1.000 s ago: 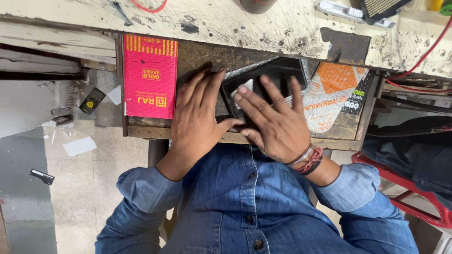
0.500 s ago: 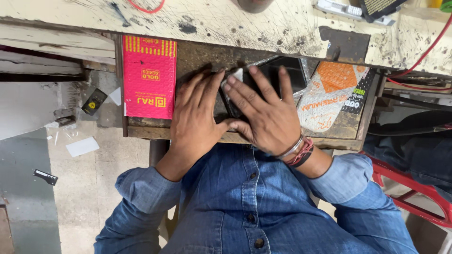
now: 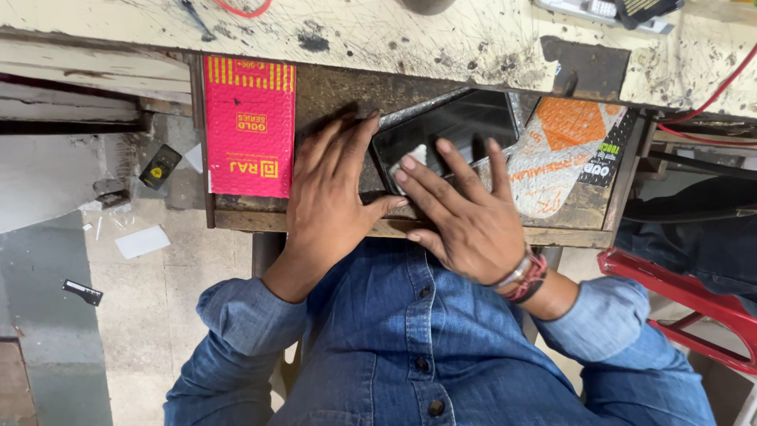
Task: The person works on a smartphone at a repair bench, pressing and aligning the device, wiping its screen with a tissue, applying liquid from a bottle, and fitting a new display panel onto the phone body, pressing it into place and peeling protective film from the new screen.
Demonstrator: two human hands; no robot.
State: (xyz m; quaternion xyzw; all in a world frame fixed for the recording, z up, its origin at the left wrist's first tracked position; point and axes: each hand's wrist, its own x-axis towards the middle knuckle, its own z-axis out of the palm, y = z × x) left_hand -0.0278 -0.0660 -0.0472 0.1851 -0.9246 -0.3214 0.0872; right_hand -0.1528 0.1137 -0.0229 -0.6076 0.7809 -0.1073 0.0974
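A dark glossy phone lies tilted in a shallow wooden drawer pulled out under a scratched workbench. My right hand rests flat on it, fingers spread across its lower left part, with a small white cloth or pad under the fingertips. My left hand lies flat beside it on the drawer bottom, its fingertips at the phone's left edge. My hands cover the near corner of the phone.
A red flat box lies at the drawer's left end. An orange-and-white printed pouch lies at its right end. A red stool frame stands at the right. Scraps and a small black part lie on the floor at the left.
My right hand has slid down and left across the phone, uncovering its upper part. My left hand has stayed in place.
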